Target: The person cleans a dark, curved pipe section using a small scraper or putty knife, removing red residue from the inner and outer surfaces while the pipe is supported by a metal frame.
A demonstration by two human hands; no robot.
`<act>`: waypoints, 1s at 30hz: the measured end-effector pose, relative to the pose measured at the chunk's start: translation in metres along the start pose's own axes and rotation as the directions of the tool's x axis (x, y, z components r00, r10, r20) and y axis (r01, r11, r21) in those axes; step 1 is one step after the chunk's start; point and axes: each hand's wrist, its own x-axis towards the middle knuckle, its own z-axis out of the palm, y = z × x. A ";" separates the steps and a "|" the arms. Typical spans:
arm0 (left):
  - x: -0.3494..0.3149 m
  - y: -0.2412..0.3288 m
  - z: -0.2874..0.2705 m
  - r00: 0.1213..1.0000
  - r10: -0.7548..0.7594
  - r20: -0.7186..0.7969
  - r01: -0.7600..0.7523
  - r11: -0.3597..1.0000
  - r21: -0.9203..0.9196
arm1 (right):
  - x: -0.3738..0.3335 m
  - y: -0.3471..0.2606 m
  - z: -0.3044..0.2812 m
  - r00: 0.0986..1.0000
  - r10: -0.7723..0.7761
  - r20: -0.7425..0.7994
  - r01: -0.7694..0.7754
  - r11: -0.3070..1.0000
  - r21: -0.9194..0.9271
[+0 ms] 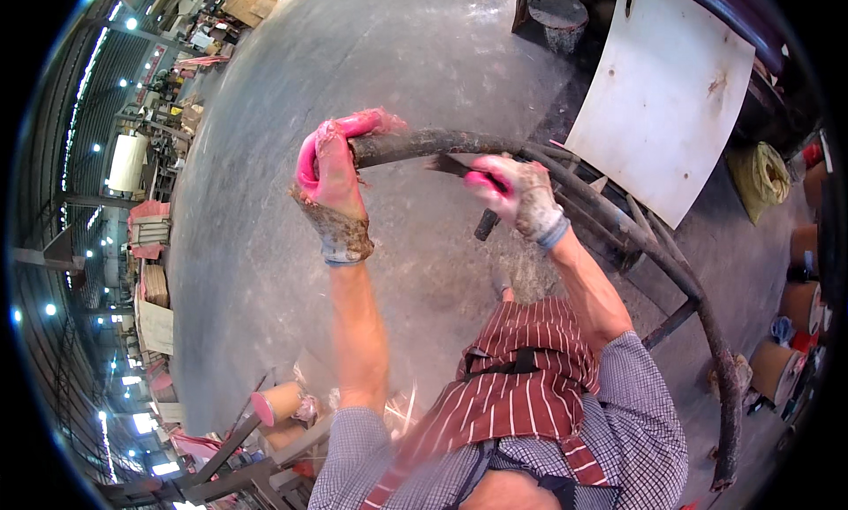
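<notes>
A thick, dark, dirty cable [442,143] curves from the upper middle round to the right and down. My left hand [331,183], in a worn pink and white glove, grips the cable's free end. My right hand [517,192], gloved the same way, holds a dark knife [459,167] with its blade laid against the cable just right of my left hand. Below my hands hangs my red and white striped apron [521,377].
A white curved board [671,95] leans at the upper right. Cardboard spools [799,302] stand along the right edge. A pink-ended spool [276,402] lies by a metal frame [230,475] at the lower left. Grey concrete floor [265,245] spreads to the left.
</notes>
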 end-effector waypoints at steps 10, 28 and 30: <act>0.002 -0.009 0.000 1.000 -0.013 -0.028 0.012 0.999 -0.050 | -0.004 0.000 0.001 0.923 0.333 0.194 -0.366 0.914 0.175; -0.006 0.009 0.012 0.997 -0.069 -0.038 0.072 0.994 0.080 | 0.006 0.040 -0.059 0.727 0.535 0.429 -0.633 0.765 0.119; -0.002 0.003 0.009 0.996 -0.081 -0.020 0.082 0.995 0.048 | 0.015 0.040 -0.064 0.706 0.532 0.468 -0.633 0.770 0.078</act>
